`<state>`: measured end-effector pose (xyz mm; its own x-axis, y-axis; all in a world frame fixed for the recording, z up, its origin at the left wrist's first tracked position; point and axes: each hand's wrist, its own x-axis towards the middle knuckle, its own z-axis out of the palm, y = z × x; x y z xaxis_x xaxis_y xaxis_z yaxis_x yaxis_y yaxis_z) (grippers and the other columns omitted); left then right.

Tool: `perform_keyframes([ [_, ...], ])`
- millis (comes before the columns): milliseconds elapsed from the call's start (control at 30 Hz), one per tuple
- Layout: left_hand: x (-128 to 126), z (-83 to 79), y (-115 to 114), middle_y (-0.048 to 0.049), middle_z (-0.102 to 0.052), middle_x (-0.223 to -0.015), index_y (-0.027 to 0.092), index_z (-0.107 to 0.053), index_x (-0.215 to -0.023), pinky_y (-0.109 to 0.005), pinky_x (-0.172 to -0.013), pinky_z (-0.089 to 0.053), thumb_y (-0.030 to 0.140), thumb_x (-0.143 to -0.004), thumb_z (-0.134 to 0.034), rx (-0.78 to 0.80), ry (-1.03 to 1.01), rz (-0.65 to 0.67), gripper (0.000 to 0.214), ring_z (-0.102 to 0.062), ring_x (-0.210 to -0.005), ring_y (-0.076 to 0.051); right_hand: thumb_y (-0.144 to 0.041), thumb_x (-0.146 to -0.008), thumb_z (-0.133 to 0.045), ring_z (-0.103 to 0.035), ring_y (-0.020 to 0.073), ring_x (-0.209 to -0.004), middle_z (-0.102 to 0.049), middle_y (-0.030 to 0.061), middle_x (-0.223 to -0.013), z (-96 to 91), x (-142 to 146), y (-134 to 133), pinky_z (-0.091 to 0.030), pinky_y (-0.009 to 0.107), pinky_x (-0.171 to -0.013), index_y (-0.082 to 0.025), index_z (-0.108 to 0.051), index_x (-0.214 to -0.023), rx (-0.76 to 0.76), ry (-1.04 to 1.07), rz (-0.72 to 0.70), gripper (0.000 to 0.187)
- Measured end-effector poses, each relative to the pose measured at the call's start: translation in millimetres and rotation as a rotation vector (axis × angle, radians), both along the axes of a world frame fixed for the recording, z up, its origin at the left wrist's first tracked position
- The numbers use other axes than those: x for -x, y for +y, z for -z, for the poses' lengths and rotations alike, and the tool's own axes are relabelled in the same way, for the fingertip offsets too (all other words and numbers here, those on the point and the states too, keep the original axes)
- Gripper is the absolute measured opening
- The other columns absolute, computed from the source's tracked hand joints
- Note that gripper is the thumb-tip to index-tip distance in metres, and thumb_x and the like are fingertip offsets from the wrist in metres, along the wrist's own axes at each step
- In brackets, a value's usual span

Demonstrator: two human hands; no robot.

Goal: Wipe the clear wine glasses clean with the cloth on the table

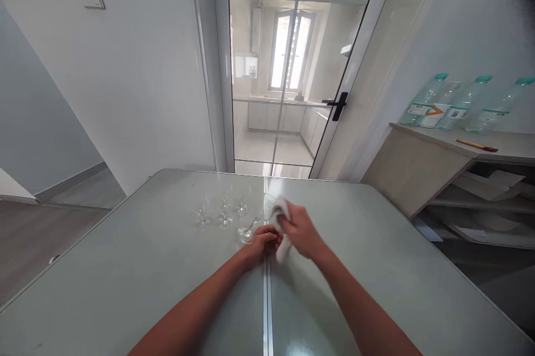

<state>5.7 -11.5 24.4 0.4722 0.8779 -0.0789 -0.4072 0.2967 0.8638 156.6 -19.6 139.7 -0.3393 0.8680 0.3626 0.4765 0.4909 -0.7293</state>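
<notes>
As the right hand grips cloth, apparently wiping, the left hand curls, hold unclear; its 9-o'clock glass likely needs steadying.

Forearms converging; left hand lower, curled; right hand higher, clenched.

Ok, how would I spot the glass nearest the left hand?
On the grey table, find the pale seam down the middle. Just left of it, beside the left hand, is a clear stemmed glass, tilted, while the other glasses stand upright.
</notes>
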Motion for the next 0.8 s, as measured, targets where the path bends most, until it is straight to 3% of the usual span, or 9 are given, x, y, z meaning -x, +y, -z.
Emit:
perform_keyframes([
  [133,6.0,-11.9,-3.5,-0.0076,-0.069,-0.077,0.013,-0.066,-0.091,-0.028,-0.062,-0.048,0.050,-0.085,-0.068,0.099,-0.152,0.152,0.038,-0.065,-0.066,-0.018,-0.022,-0.085,-0.051,-0.051,0.0160,-0.071,-0.059,-0.0005,-0.074,9.3,-62.5,-1.0,-0.040,0.027,-0.066,-0.018,-0.058,-0.076,0.141,0.182,-0.010,0.012],
  [233,4.3,-17.3,-13.3,-0.0118,-0.071,-0.084,0.014,-0.063,-0.109,-0.034,-0.071,-0.051,0.058,-0.087,-0.067,-0.030,-0.098,0.364,0.050,-0.071,-0.079,-0.025,-0.021,-0.082,-0.055,-0.053,0.0162,-0.071,-0.063,-0.0004,-0.075,21.5,-76.8,-9.2,-0.042,0.027,-0.067,-0.017,-0.064,-0.078,0.245,0.160,-0.119,0.010],
  [300,1.4,-16.1,-18.6,-0.0054,-0.066,-0.074,0.014,-0.062,-0.110,-0.033,-0.070,-0.051,0.054,-0.085,-0.072,-0.156,-0.010,0.409,0.048,-0.069,-0.070,-0.021,-0.025,-0.082,-0.060,-0.056,0.0175,-0.072,-0.066,0.0002,-0.076,29.4,-76.9,-13.4,-0.045,0.028,-0.068,-0.017,-0.069,-0.088,0.314,0.216,-0.169,0.013],
  [367,-0.4,-12.0,-20.5,0.0030,-0.055,-0.063,0.014,-0.062,-0.105,-0.030,-0.063,-0.050,0.055,-0.087,-0.070,-0.240,0.057,0.323,0.045,-0.061,-0.053,-0.014,-0.036,-0.086,-0.062,-0.061,0.0196,-0.074,-0.068,0.0022,-0.078,36.8,-79.7,-12.4,-0.049,0.030,-0.068,-0.017,-0.069,-0.103,0.362,0.388,-0.094,0.027],
  [433,-0.4,-7.1,-19.7,0.0064,-0.050,-0.059,0.014,-0.063,-0.106,-0.025,-0.054,-0.046,0.056,-0.091,-0.063,-0.320,0.157,0.165,0.044,-0.052,-0.044,-0.010,-0.050,-0.088,-0.060,-0.062,0.0208,-0.071,-0.068,0.0038,-0.074,44.6,-89.5,-5.5,-0.050,0.030,-0.064,-0.014,-0.069,-0.106,0.344,0.575,0.169,0.041],
  [533,0.5,-1.4,-18.1,0.0055,-0.054,-0.057,0.014,-0.066,-0.117,-0.023,-0.051,-0.042,0.047,-0.095,-0.060,-0.510,0.416,-0.030,0.040,-0.054,-0.045,-0.011,-0.063,-0.083,-0.062,-0.055,0.0180,-0.057,-0.059,0.0015,-0.057,56.2,-108.1,6.5,-0.044,0.026,-0.050,-0.014,-0.068,-0.081,0.236,0.631,0.685,0.049],
  [600,-0.2,0.5,-18.8,0.0045,-0.057,-0.056,0.016,-0.068,-0.122,-0.024,-0.057,-0.045,0.041,-0.096,-0.059,-0.648,0.589,-0.126,0.037,-0.059,-0.049,-0.013,-0.064,-0.081,-0.064,-0.049,0.0156,-0.052,-0.054,-0.0002,-0.053,61.5,-111.9,8.4,-0.039,0.025,-0.045,-0.016,-0.063,-0.069,0.196,0.595,0.872,0.050],
  [700,-1.6,0.0,-21.1,0.0008,-0.064,-0.060,0.018,-0.073,-0.117,-0.026,-0.064,-0.046,0.037,-0.095,-0.062,-0.837,0.864,-0.270,0.032,-0.062,-0.056,-0.015,-0.063,-0.082,-0.064,-0.045,0.0132,-0.049,-0.049,-0.0021,-0.051,64.0,-98.6,0.6,-0.036,0.024,-0.044,-0.018,-0.057,-0.061,0.185,0.557,0.816,0.050],
  [800,0.3,-3.2,-21.8,-0.0019,-0.069,-0.064,0.018,-0.075,-0.114,-0.026,-0.064,-0.044,0.037,-0.096,-0.061,-0.922,1.034,-0.377,0.029,-0.062,-0.058,-0.016,-0.055,-0.080,-0.071,-0.045,0.0131,-0.051,-0.049,-0.0022,-0.053,63.1,-79.2,-9.8,-0.038,0.025,-0.048,-0.017,-0.058,-0.061,0.143,0.425,0.542,0.045],
])
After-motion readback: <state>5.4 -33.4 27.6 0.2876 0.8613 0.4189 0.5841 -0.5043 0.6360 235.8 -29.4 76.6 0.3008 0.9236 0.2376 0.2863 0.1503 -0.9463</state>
